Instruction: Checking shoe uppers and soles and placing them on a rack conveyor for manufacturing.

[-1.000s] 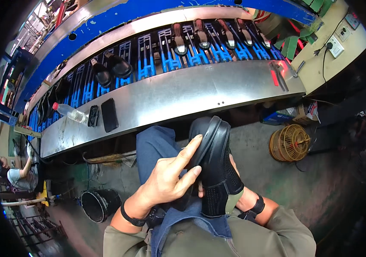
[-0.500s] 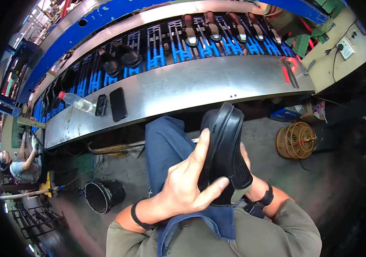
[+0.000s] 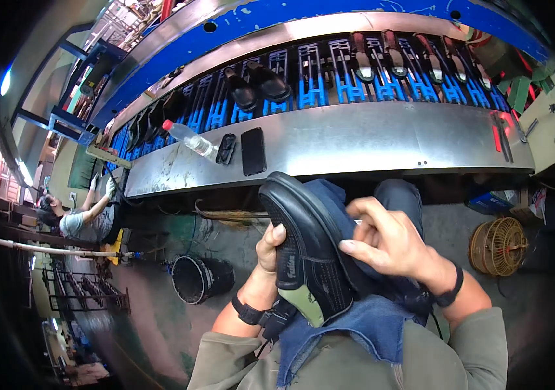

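A black shoe [image 3: 310, 227] with a thick black sole and a pale green patch at the heel is held over my lap, toe pointing away. My left hand [image 3: 268, 248] grips it from the left side, thumb over the perforated upper, the other fingers hidden behind it. To the right of the shoe is my right hand [image 3: 391, 239], its fingers loosely curled and apart from the thumb, with nothing seen between them. The right thumb tip is close to the sole's edge; whether it touches I cannot tell.
Ahead runs a metal ledge [image 3: 355, 140] with a phone [image 3: 253, 151], a dark small case [image 3: 226, 149], a plastic bottle [image 3: 191, 140] and tools [image 3: 502, 138]. Beyond, shoes [image 3: 267, 81] sit on a blue rack. A bucket [image 3: 202, 278], round wicker-like basket [image 3: 498, 247] and seated person [image 3: 82, 218] are around.
The shoe has turned over to show its other side and tilted left. My left hand has shifted to its left side; my right hand has come off it. The view has swung left.
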Available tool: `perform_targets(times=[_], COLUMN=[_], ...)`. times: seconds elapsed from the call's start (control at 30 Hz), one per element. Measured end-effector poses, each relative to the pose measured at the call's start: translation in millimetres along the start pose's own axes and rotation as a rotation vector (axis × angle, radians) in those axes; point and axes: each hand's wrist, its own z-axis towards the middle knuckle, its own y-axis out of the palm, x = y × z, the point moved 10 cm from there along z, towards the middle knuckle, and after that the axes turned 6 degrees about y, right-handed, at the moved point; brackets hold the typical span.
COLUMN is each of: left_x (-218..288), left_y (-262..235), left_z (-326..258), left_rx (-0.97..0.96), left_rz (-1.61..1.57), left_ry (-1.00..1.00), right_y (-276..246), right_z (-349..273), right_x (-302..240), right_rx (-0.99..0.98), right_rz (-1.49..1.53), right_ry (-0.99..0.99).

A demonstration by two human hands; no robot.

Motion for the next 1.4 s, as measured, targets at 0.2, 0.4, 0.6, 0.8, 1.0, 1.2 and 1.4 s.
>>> perform_targets(times=[0.2, 0.4, 0.6, 0.8, 1.0, 1.2, 1.4], left_x=[-19.9, -37.0, -74.1, -75.2, -89.9, -66.9, -72.8], left_y=[17.2, 29.5, -20.8, -22.2, -26.3, -22.8, -64.1], left_z=[-1.8, -7.0, -13.7, 5.4, 56.0, 25.9, 80.9], left_rx=[-0.065, -0.104, -0.035, 0.087, 0.232, 0.102, 0.262], left_rz=[0.155, 0.101, 0.007, -0.073, -0.029, 0.421, 0.557], left_ry=[-0.059, -0.169, -0.172, -0.177, -0.354, -0.159, 0.054], right_y=[13.3, 9.0, 22.1, 43.2, 21.7, -29.6, 2.4], right_z=[27.9, 27.2, -0.4, -98.5, -86.2, -29.8, 31.9], right_x=[-23.9, -15.9, -27.7, 13.5, -0.8, -43.0, 202.1], right_rx=[-0.207, -0.345, -0.046, -0.078, 0.112, 0.358, 0.181], right_rz=[-0.073, 0.195, -0.325, -0.303, -0.431, 0.04, 0.399], right_ry=[-0.139, -0.161, -0.142, -0.031, -0.406, -0.428, 0.54])
